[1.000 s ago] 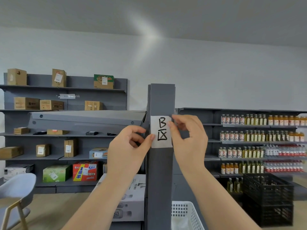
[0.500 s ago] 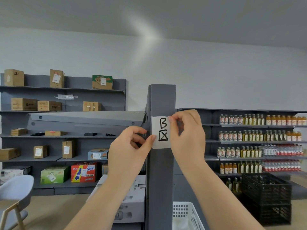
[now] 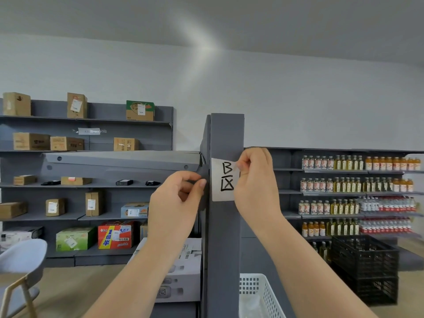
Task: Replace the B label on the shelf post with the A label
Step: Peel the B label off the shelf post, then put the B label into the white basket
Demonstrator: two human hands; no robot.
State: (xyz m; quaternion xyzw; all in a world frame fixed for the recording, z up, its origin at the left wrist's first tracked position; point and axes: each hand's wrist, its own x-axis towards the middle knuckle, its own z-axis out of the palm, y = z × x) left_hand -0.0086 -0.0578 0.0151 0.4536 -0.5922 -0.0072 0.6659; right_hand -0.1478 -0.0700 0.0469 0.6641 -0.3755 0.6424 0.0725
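White paper label (image 3: pixel 223 180) in centre frame, hand-lettered in black with "B" above the character "区", stuck on the front face of the dark grey metal shelf post (image 3: pixel 226 237). Red and yellow carton (image 3: pixel 115 235) at lower left printed with a large blue "1" and Chinese characters; small print there too blurred to read. Rows of bottles (image 3: pixel 358 187) on the right-hand shelves with labels too small to make out.

Compared with half a second ago: label's upper right corner now lifted and curling off the post, where it lay flat before. Left thumb no longer pressed on the label's left edge, shifted a little left onto the post's side.

Right hand (image 3: pixel 254 184) just right of the label, thumb and forefinger pinched narrow on that peeled upper right corner, covering the label's right edge. Left hand (image 3: pixel 176 203) just left of the label, fingers curled loosely, thumb tip against the post's left edge, gripping nothing visible. White perforated plastic basket (image 3: pixel 263 292) at bottom centre, beside the post's base.
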